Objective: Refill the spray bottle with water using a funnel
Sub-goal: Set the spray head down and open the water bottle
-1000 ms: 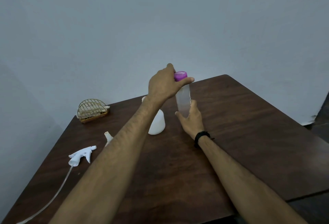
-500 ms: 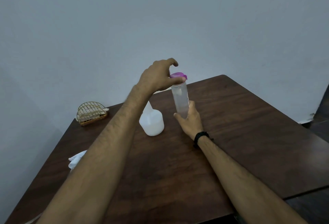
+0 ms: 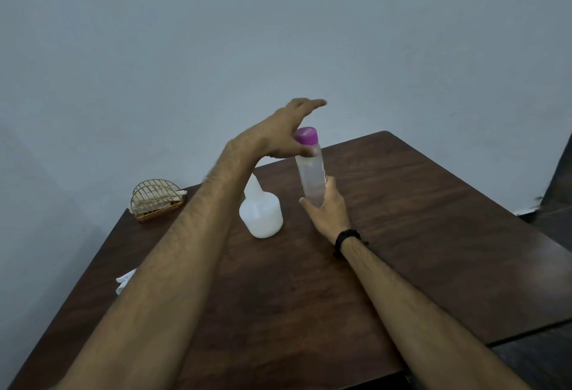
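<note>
two bare hairy forearms, no sleeves, black braided band (image 3: 346, 239) round the right wrist, nothing on the left

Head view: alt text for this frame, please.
The right hand grips an upright clear bottle while the left hand touches its purple cap. A white spray bottle body stands beside it on the wooden table.
</note>
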Action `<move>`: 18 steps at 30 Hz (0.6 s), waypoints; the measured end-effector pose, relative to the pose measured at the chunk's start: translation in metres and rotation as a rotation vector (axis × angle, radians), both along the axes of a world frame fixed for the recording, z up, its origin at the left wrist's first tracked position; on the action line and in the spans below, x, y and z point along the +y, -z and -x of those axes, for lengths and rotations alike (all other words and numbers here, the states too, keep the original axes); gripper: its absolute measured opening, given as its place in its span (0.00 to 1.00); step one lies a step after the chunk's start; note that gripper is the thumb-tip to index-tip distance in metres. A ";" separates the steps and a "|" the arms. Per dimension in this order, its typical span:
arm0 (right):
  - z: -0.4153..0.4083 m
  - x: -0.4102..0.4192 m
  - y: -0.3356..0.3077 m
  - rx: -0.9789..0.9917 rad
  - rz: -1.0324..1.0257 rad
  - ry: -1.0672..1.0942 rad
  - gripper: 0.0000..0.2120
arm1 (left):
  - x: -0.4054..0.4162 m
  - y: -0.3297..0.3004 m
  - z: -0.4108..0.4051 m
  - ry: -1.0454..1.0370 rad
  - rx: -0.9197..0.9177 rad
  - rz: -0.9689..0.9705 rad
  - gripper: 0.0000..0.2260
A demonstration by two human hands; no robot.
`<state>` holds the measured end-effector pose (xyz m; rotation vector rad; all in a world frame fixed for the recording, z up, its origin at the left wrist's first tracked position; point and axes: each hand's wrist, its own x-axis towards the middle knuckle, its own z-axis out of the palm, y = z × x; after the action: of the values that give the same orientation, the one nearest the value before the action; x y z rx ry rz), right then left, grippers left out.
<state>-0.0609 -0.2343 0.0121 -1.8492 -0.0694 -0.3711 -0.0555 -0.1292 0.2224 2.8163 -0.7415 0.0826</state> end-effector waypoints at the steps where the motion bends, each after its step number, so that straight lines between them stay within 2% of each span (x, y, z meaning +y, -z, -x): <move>1: 0.000 0.000 0.000 0.003 -0.004 -0.002 0.29 | 0.001 -0.001 0.001 0.038 0.056 -0.016 0.38; 3: 0.000 0.000 0.000 0.006 0.005 -0.010 0.29 | 0.000 -0.002 -0.003 0.007 0.053 -0.039 0.34; 5: 0.000 0.001 -0.001 0.004 0.027 -0.019 0.30 | -0.004 -0.004 -0.006 -0.127 -0.054 -0.088 0.31; 7: 0.000 0.001 -0.001 0.006 0.022 -0.017 0.30 | -0.004 -0.007 -0.008 -0.238 -0.083 -0.116 0.38; 8: 0.000 0.000 0.000 0.005 0.012 -0.014 0.30 | -0.003 -0.008 -0.009 -0.218 -0.047 -0.103 0.41; 11: -0.001 0.000 0.000 0.008 0.007 -0.015 0.30 | 0.000 -0.011 -0.005 -0.028 0.097 -0.122 0.39; 13: -0.001 0.001 0.000 0.018 0.016 -0.017 0.30 | 0.002 -0.010 -0.005 -0.003 0.132 -0.135 0.35; 18: -0.001 0.000 0.002 0.002 0.020 -0.011 0.29 | -0.001 -0.003 -0.003 -0.076 0.053 -0.093 0.19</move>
<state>-0.0601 -0.2341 0.0105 -1.8683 -0.0820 -0.3627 -0.0523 -0.1306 0.2257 2.9223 -0.6426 -0.0136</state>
